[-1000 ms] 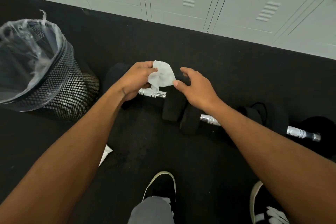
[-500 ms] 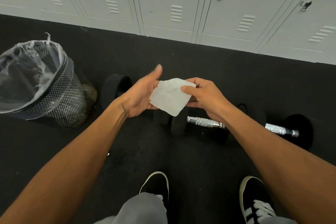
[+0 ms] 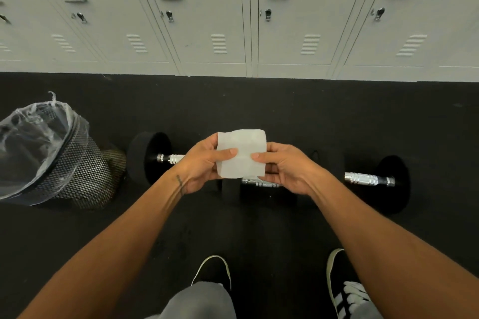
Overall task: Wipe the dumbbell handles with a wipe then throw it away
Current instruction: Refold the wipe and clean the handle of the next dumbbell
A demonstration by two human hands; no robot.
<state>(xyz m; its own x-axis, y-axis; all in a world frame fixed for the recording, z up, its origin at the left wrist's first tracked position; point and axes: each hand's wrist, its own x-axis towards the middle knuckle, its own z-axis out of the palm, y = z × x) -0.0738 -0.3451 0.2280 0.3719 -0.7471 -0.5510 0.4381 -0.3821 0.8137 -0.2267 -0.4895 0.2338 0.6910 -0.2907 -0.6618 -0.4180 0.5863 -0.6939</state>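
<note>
A white wipe [image 3: 241, 153] is held flat and spread between both hands above the dumbbells. My left hand [image 3: 202, 163] pinches its left edge with thumb on top; my right hand [image 3: 285, 167] pinches its right edge the same way. Two black dumbbells with chrome handles lie in a row on the floor behind my hands. The left dumbbell [image 3: 149, 156] shows a short piece of handle [image 3: 171, 158]. The right dumbbell [image 3: 394, 184] shows handle parts [image 3: 363, 179]. The dumbbells' middles are hidden by my hands.
A black mesh trash bin [image 3: 85, 171] with a clear plastic liner stands at the left on the black rubber floor [image 3: 259, 106]. Grey lockers [image 3: 233, 21] line the far wall. My two shoes [image 3: 213, 270] stand at the bottom.
The wipe went from crumpled in my left hand over the left handle to unfolded and held flat by both hands. The view rose and tilted up toward the lockers.
</note>
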